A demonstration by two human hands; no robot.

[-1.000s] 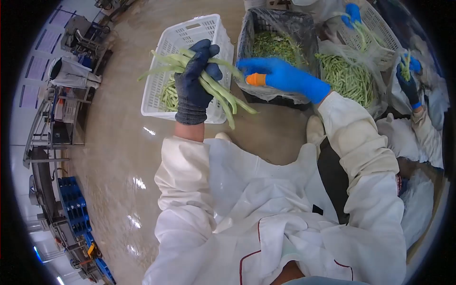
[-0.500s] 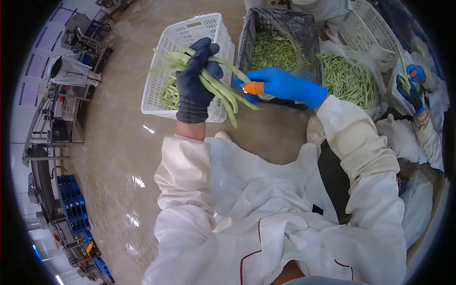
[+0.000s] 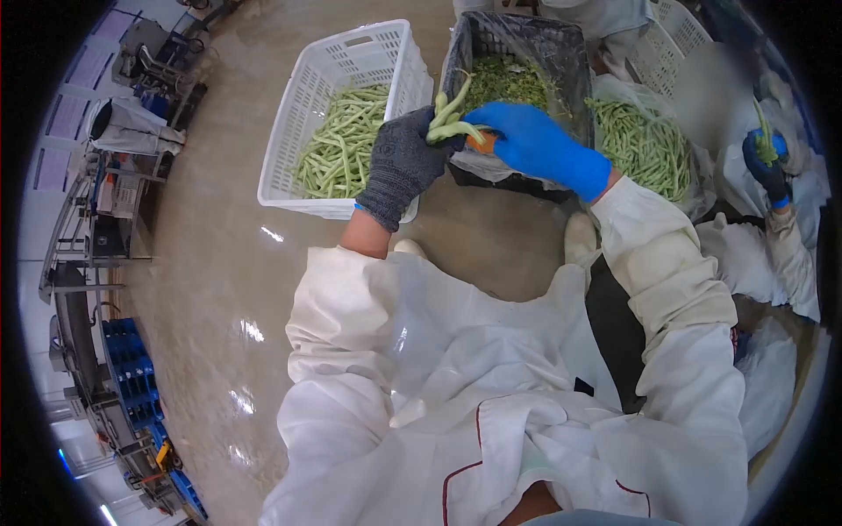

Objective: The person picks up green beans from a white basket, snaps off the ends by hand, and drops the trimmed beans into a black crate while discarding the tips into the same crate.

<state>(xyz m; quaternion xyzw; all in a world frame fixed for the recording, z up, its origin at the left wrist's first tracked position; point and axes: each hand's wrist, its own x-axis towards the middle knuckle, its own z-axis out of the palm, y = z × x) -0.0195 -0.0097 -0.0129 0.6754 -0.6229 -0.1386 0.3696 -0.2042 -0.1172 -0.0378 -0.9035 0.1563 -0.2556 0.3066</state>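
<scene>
My left hand point(image 3: 405, 162), in a dark grey knit glove, is closed around a few green beans point(image 3: 450, 118) at the right front corner of the white crate. The beans stick out between my two hands, some pointing up. My right hand point(image 3: 537, 145), in a blue glove, has its fingers curled at the beans' right side, in front of the dark crate. An orange thumb knife point(image 3: 481, 143) sits on its thumb, against the beans; its blade is hidden. Many green beans point(image 3: 346, 145) lie in the white crate point(image 3: 285, 145).
A black plastic-lined crate point(image 3: 574, 66) holds green trimmings point(image 3: 509, 83). Right of it, a clear bag point(image 3: 697, 167) contains green beans point(image 3: 645, 145). A co-worker's dark-gloved hand point(image 3: 767, 171) holds beans at far right. Equipment and blue pallets point(image 3: 132, 368) stand along the left wall.
My left hand has moved right and slightly down, off the white crate, uncovering its beans. The long bunch in it is now only a few beans. My right hand stays close, fingers over their ends.
</scene>
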